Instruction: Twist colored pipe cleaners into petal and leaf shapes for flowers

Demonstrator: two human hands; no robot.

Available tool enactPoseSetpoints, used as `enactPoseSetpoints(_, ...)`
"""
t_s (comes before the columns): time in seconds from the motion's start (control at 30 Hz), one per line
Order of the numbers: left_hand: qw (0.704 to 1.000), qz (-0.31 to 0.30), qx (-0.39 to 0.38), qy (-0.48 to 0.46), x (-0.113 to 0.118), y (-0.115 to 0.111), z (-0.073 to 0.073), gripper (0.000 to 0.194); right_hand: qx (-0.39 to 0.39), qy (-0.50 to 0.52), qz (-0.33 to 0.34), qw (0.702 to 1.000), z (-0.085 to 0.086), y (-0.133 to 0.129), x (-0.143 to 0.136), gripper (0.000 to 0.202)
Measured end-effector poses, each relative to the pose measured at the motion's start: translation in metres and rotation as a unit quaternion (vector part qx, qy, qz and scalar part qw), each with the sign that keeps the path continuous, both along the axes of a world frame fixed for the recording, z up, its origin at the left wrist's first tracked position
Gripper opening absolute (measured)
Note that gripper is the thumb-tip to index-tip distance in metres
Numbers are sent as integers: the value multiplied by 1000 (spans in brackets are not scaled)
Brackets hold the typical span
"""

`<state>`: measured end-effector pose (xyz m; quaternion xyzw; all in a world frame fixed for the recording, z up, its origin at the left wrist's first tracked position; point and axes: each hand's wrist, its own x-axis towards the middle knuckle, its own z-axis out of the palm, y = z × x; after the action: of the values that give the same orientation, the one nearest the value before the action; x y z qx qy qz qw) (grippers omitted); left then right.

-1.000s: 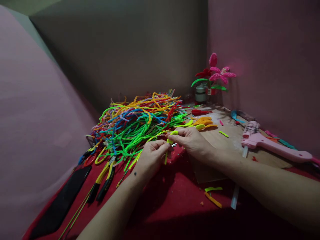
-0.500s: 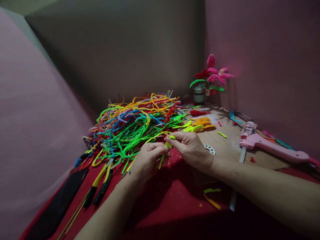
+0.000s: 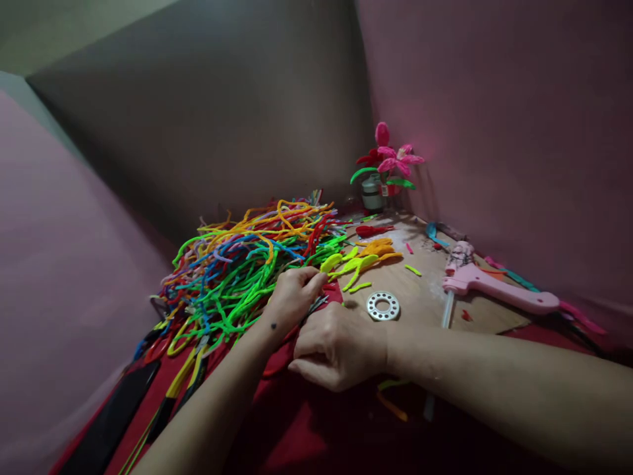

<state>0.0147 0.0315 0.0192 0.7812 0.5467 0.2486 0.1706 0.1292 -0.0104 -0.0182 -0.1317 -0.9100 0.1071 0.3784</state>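
My left hand (image 3: 295, 295) is closed in a pinch at the edge of the pipe cleaner pile (image 3: 257, 254). At its fingertips is a looped yellow-green pipe cleaner petal (image 3: 330, 263), and the thumb and forefinger seem to grip its near end. Closer to me, my right hand (image 3: 336, 346) is curled low over the red cloth (image 3: 297, 429). Grey metal-looking tips (image 3: 318, 304) show just above its knuckles. What its fingers hold is hidden. More yellow-green petals (image 3: 363, 263) and orange petals (image 3: 380, 249) lie beyond the left hand.
A round metal disc with holes (image 3: 383, 306) and a pink glue gun (image 3: 504, 290) lie on the brown board (image 3: 420, 300). Yellow-and-black pliers (image 3: 182, 376) and a black flat object (image 3: 113, 419) are at left. Pink fuzzy flowers (image 3: 397, 158) stand behind.
My hands have come apart. The left has moved toward the petals with the yellow-green piece, while the right has dropped nearer to me and curled. The view has shifted slightly right.
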Motion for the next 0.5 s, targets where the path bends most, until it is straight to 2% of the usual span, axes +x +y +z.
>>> enactPoseSetpoints(0.13, 990, 4, 66, 125, 26, 28, 0, 33, -3, -6, -8, 1000, 0, 3, 1, 26)
enactPoseSetpoints(0.3, 987, -1, 78, 140, 38, 49, -5, 25, 0, -17, -17, 1000, 0, 4, 1, 24)
enactPoseSetpoints(0.43, 990, 15, 90, 105, 27, 30, 2, 23, -6, -27, -22, 999, 1, 3, 2, 25)
enactPoseSetpoints(0.5, 997, 25, 59, 31, 15, 11, 11, 24, -9, -32, -24, 999, 2, 2, 3, 25)
